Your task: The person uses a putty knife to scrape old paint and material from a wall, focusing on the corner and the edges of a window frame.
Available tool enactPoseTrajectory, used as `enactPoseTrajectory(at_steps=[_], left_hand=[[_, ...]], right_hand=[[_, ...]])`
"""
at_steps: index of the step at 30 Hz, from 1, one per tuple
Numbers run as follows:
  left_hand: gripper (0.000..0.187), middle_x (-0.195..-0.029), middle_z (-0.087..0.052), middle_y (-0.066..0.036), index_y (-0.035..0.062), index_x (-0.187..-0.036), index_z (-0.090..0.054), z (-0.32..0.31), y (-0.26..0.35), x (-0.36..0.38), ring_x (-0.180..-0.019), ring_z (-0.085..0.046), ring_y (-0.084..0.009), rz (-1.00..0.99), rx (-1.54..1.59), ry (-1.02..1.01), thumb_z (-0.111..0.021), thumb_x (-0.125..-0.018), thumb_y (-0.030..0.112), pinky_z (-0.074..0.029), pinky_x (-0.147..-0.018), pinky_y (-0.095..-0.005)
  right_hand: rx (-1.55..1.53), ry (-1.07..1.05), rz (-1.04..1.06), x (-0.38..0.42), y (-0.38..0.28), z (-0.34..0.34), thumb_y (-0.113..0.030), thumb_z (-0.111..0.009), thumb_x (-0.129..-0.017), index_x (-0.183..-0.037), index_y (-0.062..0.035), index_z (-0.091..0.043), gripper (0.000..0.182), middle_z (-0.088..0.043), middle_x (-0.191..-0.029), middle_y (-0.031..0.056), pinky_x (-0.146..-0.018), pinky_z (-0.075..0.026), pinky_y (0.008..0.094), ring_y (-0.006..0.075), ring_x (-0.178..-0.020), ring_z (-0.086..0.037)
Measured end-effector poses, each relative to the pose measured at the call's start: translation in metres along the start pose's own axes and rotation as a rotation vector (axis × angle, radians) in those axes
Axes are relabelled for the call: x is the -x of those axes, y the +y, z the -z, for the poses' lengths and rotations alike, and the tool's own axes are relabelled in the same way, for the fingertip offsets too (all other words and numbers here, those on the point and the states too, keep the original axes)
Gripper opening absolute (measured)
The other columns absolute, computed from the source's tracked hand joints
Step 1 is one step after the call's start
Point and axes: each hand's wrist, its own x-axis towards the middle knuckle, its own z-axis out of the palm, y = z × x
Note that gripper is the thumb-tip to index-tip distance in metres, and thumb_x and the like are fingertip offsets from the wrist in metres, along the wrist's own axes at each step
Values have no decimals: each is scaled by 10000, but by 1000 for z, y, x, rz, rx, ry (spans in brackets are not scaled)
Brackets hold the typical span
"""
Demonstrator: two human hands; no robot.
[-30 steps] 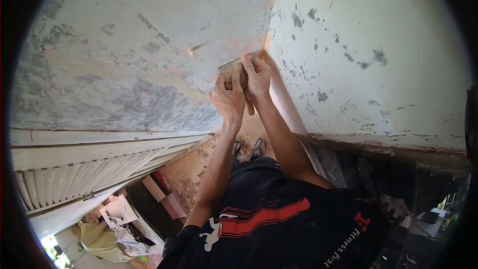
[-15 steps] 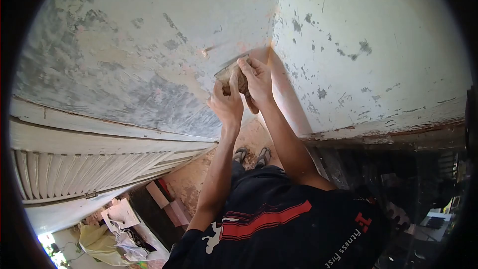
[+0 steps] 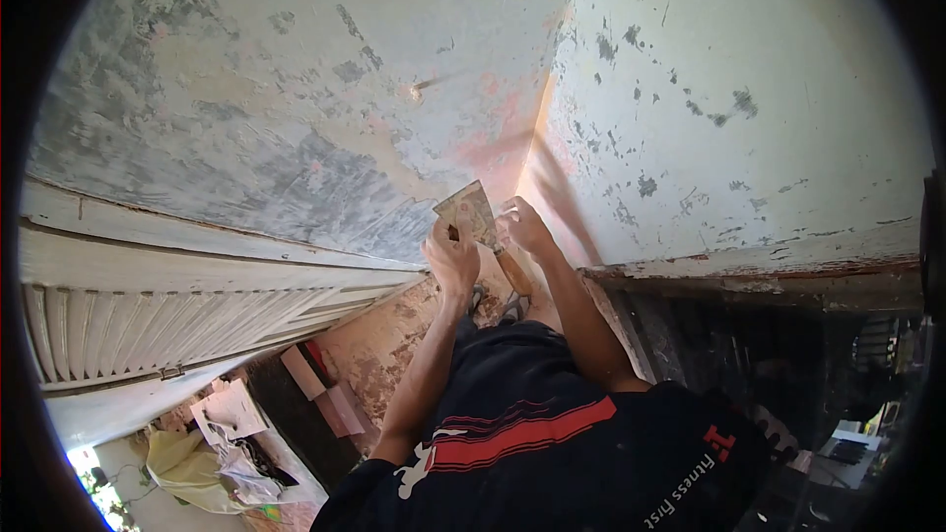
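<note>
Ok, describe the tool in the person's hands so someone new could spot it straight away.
Find the inside corner where the two patchy pale walls meet. Just below it the left hand and right hand hold a scraper: a flat, dusty, wedge-shaped blade, the only tool held up there.

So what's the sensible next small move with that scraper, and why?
Probably lift the scraper back against the wall near the corner. Both the left hand and right hand hold it clear of the surface, and flaking grey patches show on the paint above it.
</note>
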Motion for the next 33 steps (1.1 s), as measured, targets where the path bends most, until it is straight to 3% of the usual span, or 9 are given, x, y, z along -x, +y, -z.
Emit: enactPoseTrajectory(at_steps=[4, 9, 12, 15, 17, 19, 22, 26, 33], left_hand=[[359, -558, -559, -203, -66, -665, -571, -13, -41, -2, -466, -507, -297, 201, -55, -94, -579, -892, 212, -396, -513, -415], [388, -589, -567, -232, -92, -702, -584, -11, -46, 5, -497, -525, -303, 399, -2, -208, -554, -881, 251, -415, -554, -445], [390, -551, -562, -177, -80, -684, -593, -16, -57, 8, -486, -518, -255, 366, -34, -238, -566, -882, 254, -412, -532, -415], [380, -523, -546, -97, -55, -668, -610, -20, -71, 10, -471, -501, -200, 626, 223, -322, -577, -881, 258, -400, -498, -378], [345, -466, -399, 34, 61, -602, -568, -21, -75, 15, -404, -335, -71, 693, 354, -379, -542, -911, 213, -247, -403, -284], [360, -467, -405, 29, 61, -582, -553, -20, -79, 20, -408, -343, -75, 644, 299, -356, -545, -907, 215, -251, -406, -289], [368, -508, -493, -62, -2, -606, -583, -22, -113, 25, -469, -457, -158, 586, 119, -363, -570, -870, 254, -346, -475, -345], [409, -581, -603, -183, -62, -669, -655, -25, -117, 26, -565, -598, -272, 491, -29, -382, -592, -817, 314, -462, -583, -412], [553, -522, -559, -118, -33, -617, -616, -20, -86, 23, -508, -520, -181, 297, -110, -683, -653, -849, 468, -409, -521, -367]], right_hand=[[-306, -167, -97, 19, -30, 6, -211, -526, -968, -930, -38, -597, 191, -594, -811, 65, -585, -472, 240, 122, -641, -544], [-185, -367, -139, 38, -39, 16, -311, -514, -999, -999, 19, -598, 340, -655, -866, 123, -602, -549, 333, 235, -685, -690], [-102, -474, -159, 59, -58, 16, -299, -511, -1000, -1028, 34, -593, 344, -672, -861, 159, -597, -551, 329, 240, -655, -681], [23, -485, -239, 61, -54, 18, -318, -534, -985, -1107, 26, -569, 367, -678, -846, 174, -580, -548, 331, 230, -616, -673], [92, -469, -272, 53, -33, 19, -337, -557, -971, -1140, 18, -555, 394, -676, -849, 181, -567, -542, 333, 223, -602, -670], [668, -266, 319, 41, 9, 19, -378, -616, -924, -1199, -9, -520, 471, -670, -834, 190, -608, -534, 366, 237, -626, -676], [590, -398, -119, 83, -64, 9, -411, -657, -878, -1235, -38, -514, 535, -678, -852, 199, -694, -519, 393, 275, -717, -686], [710, -278, 168, 75, -15, 11, -368, -645, -883, -1253, -51, -513, 505, -683, -877, 221, -746, -508, 410, 330, -780, -680], [684, -14, 134, 89, 33, 5, -262, -599, -882, -1101, -17, -607, 329, -667, -876, 251, -731, -491, 456, 384, -804, -655]])
